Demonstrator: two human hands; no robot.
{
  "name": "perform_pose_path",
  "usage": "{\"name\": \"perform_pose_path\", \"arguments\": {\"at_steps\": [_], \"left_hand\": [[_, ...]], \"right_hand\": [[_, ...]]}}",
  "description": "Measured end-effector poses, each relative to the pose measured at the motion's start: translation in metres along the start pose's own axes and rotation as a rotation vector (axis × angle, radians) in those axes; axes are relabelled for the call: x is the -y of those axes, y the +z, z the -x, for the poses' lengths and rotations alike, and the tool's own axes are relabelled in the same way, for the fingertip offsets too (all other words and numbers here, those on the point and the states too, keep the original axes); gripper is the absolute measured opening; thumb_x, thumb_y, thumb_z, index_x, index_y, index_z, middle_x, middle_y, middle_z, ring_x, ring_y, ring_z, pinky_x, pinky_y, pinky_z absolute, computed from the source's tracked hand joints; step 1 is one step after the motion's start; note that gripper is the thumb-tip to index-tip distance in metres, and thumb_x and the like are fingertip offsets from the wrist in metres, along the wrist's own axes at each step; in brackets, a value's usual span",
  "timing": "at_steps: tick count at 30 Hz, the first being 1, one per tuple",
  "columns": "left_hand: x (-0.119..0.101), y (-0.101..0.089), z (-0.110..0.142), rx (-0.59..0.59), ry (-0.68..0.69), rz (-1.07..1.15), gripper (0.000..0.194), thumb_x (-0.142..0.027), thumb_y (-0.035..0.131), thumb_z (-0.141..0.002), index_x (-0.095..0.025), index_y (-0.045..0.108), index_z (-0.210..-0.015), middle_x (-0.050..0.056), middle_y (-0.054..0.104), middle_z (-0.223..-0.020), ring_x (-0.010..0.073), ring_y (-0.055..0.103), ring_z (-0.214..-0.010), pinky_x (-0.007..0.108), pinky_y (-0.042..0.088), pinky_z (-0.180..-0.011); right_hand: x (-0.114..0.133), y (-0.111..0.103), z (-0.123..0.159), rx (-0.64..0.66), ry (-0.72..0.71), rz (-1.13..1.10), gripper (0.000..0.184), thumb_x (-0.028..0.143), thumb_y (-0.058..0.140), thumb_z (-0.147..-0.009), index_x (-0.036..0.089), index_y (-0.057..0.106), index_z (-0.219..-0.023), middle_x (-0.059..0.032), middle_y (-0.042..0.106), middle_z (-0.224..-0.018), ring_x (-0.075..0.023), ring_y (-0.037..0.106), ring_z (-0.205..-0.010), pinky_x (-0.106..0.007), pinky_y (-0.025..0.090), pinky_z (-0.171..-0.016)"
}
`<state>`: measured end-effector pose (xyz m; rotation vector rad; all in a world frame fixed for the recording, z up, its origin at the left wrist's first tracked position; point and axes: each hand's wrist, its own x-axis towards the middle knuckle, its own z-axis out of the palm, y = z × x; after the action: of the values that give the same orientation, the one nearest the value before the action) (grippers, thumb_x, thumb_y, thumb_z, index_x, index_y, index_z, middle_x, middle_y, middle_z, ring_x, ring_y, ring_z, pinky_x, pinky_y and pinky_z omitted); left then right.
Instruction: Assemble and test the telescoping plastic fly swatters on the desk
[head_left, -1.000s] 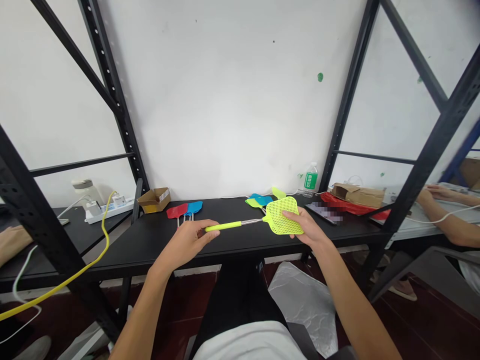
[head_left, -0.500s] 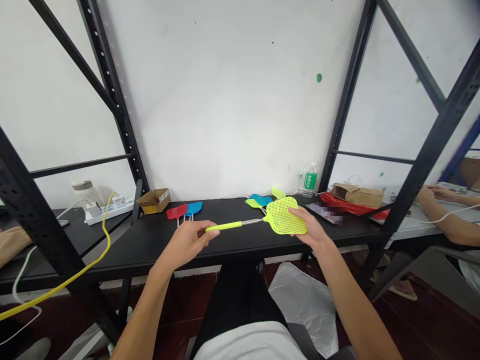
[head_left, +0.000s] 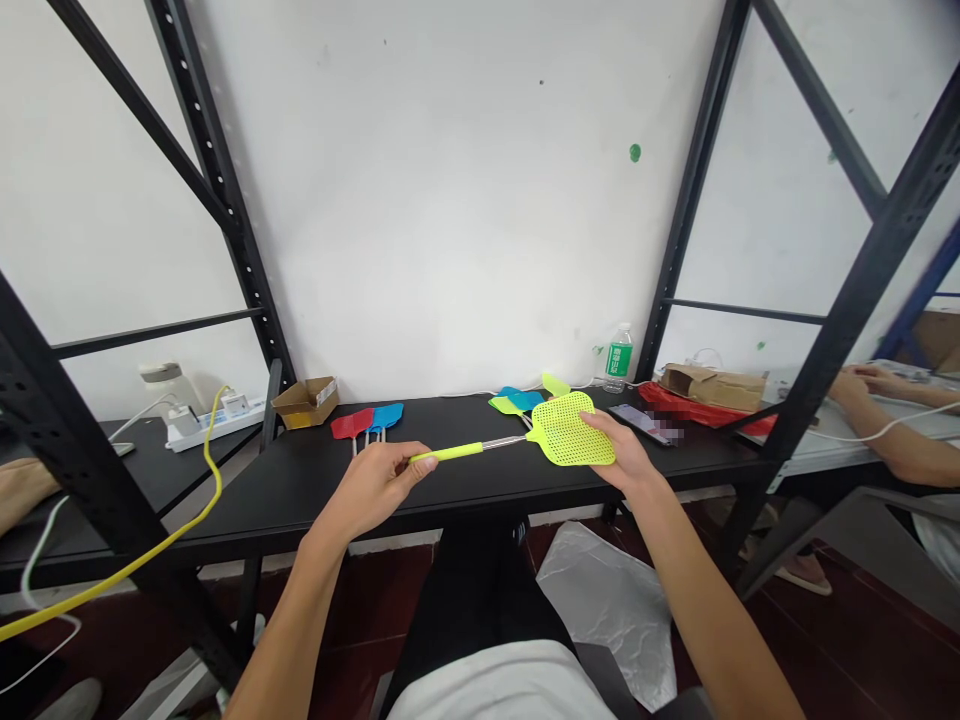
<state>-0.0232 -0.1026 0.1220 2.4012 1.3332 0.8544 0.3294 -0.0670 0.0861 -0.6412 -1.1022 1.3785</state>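
Note:
A lime-green fly swatter with a perforated plastic head (head_left: 562, 430) and a metal shaft with a green grip (head_left: 446, 453) lies across my hands above the black table. My left hand (head_left: 371, 490) is closed around the grip. My right hand (head_left: 622, 452) holds the right edge of the mesh head, with its fingers on top. Beyond them lie a red swatter (head_left: 351, 424) and a blue swatter (head_left: 386, 414), with further green and blue swatter heads (head_left: 516, 402) overlapping farther right.
On the black table (head_left: 247, 500) stand a small cardboard box (head_left: 305, 403), a water bottle (head_left: 619, 358), a phone (head_left: 637, 423), a red bag (head_left: 675, 405) and a brown carton (head_left: 712, 388). Black shelf uprights flank me. Co-workers' arms (head_left: 892, 440) show at both sides.
My right hand has slid rightward across the mesh head toward its edge. The swatter has stayed nearly in place in my left hand.

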Motion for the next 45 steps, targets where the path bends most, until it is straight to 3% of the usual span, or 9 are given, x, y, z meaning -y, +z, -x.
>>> {"name": "perform_pose_path", "arguments": {"at_steps": [5, 10, 13, 17, 23, 28, 32, 35, 45], "left_hand": [[0.002, 0.0, 0.0, 0.012, 0.001, 0.052, 0.044, -0.054, 0.044, -0.098, -0.018, 0.064, -0.08, -0.004, 0.044, -0.056, 0.0125, 0.039, -0.053, 0.024, 0.028, -0.052], [-0.007, 0.018, -0.003, 0.007, -0.05, 0.242, 0.058, -0.054, 0.031, -0.102, -0.018, 0.058, -0.065, -0.002, 0.051, -0.047, 0.0131, 0.047, -0.05, 0.024, 0.037, -0.056], [-0.022, 0.043, -0.008, 0.046, -0.044, 0.21, 0.061, -0.054, 0.028, -0.102, -0.018, 0.055, -0.061, -0.001, 0.055, -0.047, 0.0135, 0.051, -0.05, 0.024, 0.038, -0.059], [-0.036, 0.077, -0.014, 0.11, 0.003, 0.13, 0.063, -0.049, 0.025, -0.104, -0.019, 0.057, -0.059, 0.0, 0.06, -0.048, 0.0152, 0.057, -0.055, 0.024, 0.039, -0.063], [-0.022, 0.083, -0.016, 0.208, 0.02, 0.014, 0.056, -0.051, 0.029, -0.103, -0.021, 0.066, -0.073, 0.0, 0.067, -0.061, 0.0168, 0.062, -0.062, 0.026, 0.038, -0.065], [0.018, 0.064, -0.019, 0.113, -0.041, -0.142, 0.041, -0.051, 0.04, -0.098, -0.025, 0.071, -0.099, 0.004, 0.074, -0.092, 0.0223, 0.067, -0.087, 0.028, 0.043, -0.072], [0.065, 0.057, -0.021, 0.084, -0.213, -0.358, 0.05, -0.049, 0.046, -0.095, -0.021, 0.061, -0.133, 0.014, 0.059, -0.138, 0.0332, 0.054, -0.127, 0.039, 0.043, -0.1], [0.093, 0.057, -0.02, 0.088, -0.37, -0.548, 0.061, -0.052, 0.046, -0.094, -0.021, 0.051, -0.145, 0.02, 0.047, -0.15, 0.0416, 0.039, -0.14, 0.052, 0.033, -0.11], [0.112, 0.057, -0.014, 0.206, -0.413, -0.583, 0.066, -0.058, 0.04, -0.093, -0.017, 0.057, -0.142, 0.022, 0.046, -0.151, 0.0414, 0.034, -0.144, 0.057, 0.028, -0.114]], "right_hand": [[0.004, -0.003, 0.001, 0.075, 0.002, -0.017, 0.043, 0.048, 0.06, -0.088, 0.018, 0.065, -0.117, -0.0133, 0.071, -0.119, -0.0202, 0.068, -0.073, -0.024, 0.046, -0.043], [0.01, 0.01, 0.002, 0.32, 0.097, -0.023, 0.083, 0.083, 0.025, -0.086, 0.023, 0.052, -0.136, -0.0197, 0.055, -0.144, -0.0296, 0.07, -0.098, -0.025, 0.047, -0.046], [-0.003, 0.026, 0.004, 0.459, 0.154, 0.074, 0.073, 0.074, 0.042, -0.09, 0.025, 0.045, -0.144, -0.0196, 0.051, -0.147, -0.032, 0.067, -0.111, -0.027, 0.054, -0.055], [-0.037, 0.047, 0.005, 0.523, 0.248, 0.275, 0.052, 0.043, 0.067, -0.09, 0.021, 0.054, -0.136, -0.0149, 0.068, -0.12, -0.0259, 0.071, -0.103, -0.027, 0.057, -0.065], [-0.062, 0.043, -0.009, 0.312, 0.266, 0.23, 0.031, 0.043, 0.069, -0.089, 0.02, 0.057, -0.105, -0.0097, 0.073, -0.103, -0.0184, 0.072, -0.08, -0.024, 0.055, -0.058], [-0.055, 0.009, -0.026, 0.018, 0.229, 0.322, 0.035, 0.042, 0.067, -0.088, 0.019, 0.058, -0.112, -0.0024, 0.069, -0.078, -0.0085, 0.055, -0.046, -0.017, 0.034, -0.037], [-0.053, -0.015, -0.034, -0.087, 0.218, 0.144, 0.033, 0.039, 0.07, -0.085, 0.016, 0.062, -0.108, 0.0033, 0.058, -0.066, -0.0051, 0.042, -0.042, -0.017, 0.027, -0.038], [-0.056, -0.025, -0.039, -0.163, 0.235, 0.119, 0.031, 0.038, 0.069, -0.084, 0.018, 0.06, -0.105, 0.0017, 0.06, -0.068, -0.007, 0.045, -0.045, -0.019, 0.029, -0.04], [-0.066, -0.04, -0.043, -0.039, 0.251, 0.318, 0.034, 0.042, 0.076, -0.078, 0.018, 0.052, -0.083, 0.0005, 0.06, -0.071, -0.0051, 0.041, -0.049, -0.018, 0.031, -0.044]]}}
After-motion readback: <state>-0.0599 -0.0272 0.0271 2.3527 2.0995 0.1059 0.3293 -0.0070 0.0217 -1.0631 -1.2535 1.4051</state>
